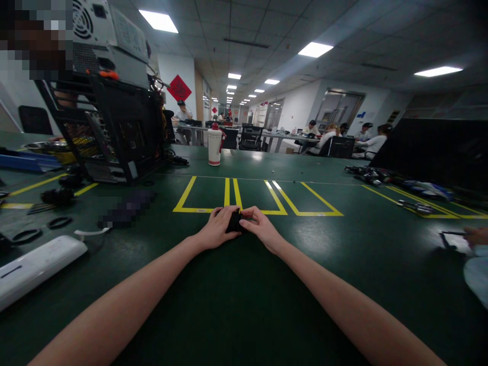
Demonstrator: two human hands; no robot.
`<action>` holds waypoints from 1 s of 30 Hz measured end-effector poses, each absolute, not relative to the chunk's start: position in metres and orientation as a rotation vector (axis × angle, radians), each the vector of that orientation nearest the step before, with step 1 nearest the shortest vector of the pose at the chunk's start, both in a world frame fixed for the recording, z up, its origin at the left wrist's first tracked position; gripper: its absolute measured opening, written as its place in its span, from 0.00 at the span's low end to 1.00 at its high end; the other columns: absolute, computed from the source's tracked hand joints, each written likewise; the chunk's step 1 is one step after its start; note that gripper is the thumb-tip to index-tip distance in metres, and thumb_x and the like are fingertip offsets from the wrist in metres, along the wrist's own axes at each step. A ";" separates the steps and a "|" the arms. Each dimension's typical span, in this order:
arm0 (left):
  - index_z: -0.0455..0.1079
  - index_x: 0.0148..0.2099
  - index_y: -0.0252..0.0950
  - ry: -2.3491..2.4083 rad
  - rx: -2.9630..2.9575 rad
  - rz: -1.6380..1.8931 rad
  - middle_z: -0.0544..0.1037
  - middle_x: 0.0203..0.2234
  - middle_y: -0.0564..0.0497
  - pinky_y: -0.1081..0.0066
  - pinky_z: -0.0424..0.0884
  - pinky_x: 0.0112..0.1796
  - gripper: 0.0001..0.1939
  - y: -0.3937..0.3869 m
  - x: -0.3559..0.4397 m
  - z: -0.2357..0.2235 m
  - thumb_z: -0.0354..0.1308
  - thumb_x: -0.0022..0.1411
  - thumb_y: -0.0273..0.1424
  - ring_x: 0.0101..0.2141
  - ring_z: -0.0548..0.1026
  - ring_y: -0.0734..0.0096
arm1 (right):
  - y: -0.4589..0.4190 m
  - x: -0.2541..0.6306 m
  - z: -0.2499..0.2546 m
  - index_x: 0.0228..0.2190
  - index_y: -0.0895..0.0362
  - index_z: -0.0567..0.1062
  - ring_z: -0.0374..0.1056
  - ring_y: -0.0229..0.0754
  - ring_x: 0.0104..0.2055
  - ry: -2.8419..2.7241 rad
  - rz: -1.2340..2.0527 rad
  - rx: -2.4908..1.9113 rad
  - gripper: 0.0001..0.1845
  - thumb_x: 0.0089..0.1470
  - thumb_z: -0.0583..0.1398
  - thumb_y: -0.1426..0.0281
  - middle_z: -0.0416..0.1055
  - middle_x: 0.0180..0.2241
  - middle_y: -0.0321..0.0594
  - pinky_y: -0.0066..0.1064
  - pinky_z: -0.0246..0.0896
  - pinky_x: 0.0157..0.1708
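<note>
Both my arms reach forward over a dark green table (pixel 244 284). My left hand (pixel 217 229) and my right hand (pixel 259 226) meet at the table's middle, fingers closed round a small black object (pixel 234 222) held between them. What the object is I cannot make out. The hands rest just in front of yellow tape outlines (pixel 229 195) marked on the table.
An open black computer case (pixel 114 127) with a grey power supply (pixel 110 35) on top stands at the back left. A white bottle (pixel 214 146) stands behind the tape marks. A white bar (pixel 34 267) lies near left. Tools (pixel 415 206) lie at right. Another person's hand (pixel 475 236) is at the right edge. People sit at far tables.
</note>
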State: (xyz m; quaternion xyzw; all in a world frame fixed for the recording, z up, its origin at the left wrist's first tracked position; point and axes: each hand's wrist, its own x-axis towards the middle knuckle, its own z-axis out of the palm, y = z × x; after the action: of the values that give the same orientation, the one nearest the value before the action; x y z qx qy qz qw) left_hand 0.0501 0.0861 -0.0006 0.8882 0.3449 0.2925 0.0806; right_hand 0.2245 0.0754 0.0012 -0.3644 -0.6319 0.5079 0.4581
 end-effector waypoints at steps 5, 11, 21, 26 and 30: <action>0.45 0.54 0.41 1.020 2.657 0.862 0.61 0.47 0.47 0.57 0.48 0.51 0.30 0.086 0.050 0.000 0.54 0.52 0.34 0.49 0.59 0.61 | 0.075 0.226 0.001 0.36 0.54 0.65 0.63 0.39 0.42 -1.554 1.325 -0.879 0.18 0.40 0.61 0.68 0.63 0.41 0.38 0.37 0.56 0.45; 0.45 0.54 0.41 1.023 2.651 0.857 0.61 0.47 0.47 0.57 0.48 0.51 0.30 0.086 0.050 0.001 0.54 0.52 0.35 0.49 0.60 0.61 | 0.072 0.224 0.003 0.32 0.54 0.64 0.64 0.38 0.41 -1.523 1.309 -0.849 0.14 0.40 0.61 0.68 0.64 0.39 0.36 0.36 0.58 0.44; 0.45 0.54 0.40 1.026 2.665 0.883 0.61 0.47 0.47 0.57 0.49 0.50 0.30 0.087 0.050 -0.002 0.55 0.51 0.34 0.49 0.60 0.61 | 0.076 0.225 0.002 0.34 0.54 0.64 0.64 0.39 0.42 -1.515 1.364 -0.855 0.18 0.37 0.63 0.70 0.63 0.40 0.37 0.38 0.56 0.45; 0.45 0.54 0.40 1.022 2.670 0.861 0.61 0.47 0.47 0.58 0.49 0.50 0.30 0.087 0.049 -0.001 0.55 0.52 0.34 0.49 0.59 0.62 | 0.075 0.225 0.001 0.31 0.54 0.63 0.64 0.38 0.41 -1.528 1.326 -0.832 0.16 0.39 0.62 0.68 0.64 0.37 0.35 0.36 0.57 0.44; 0.45 0.54 0.41 1.032 2.661 0.855 0.61 0.48 0.47 0.57 0.49 0.51 0.30 0.087 0.050 0.000 0.55 0.52 0.34 0.49 0.59 0.61 | 0.075 0.224 0.000 0.32 0.54 0.64 0.64 0.38 0.39 -1.524 1.270 -0.871 0.15 0.40 0.61 0.67 0.64 0.36 0.35 0.36 0.58 0.43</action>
State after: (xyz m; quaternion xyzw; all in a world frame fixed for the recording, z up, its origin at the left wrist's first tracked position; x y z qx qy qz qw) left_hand 0.0499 0.0867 -0.0003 0.8902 0.3452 0.2861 0.0812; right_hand 0.2237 0.0750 0.0002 -0.3553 -0.6216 0.5178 0.4682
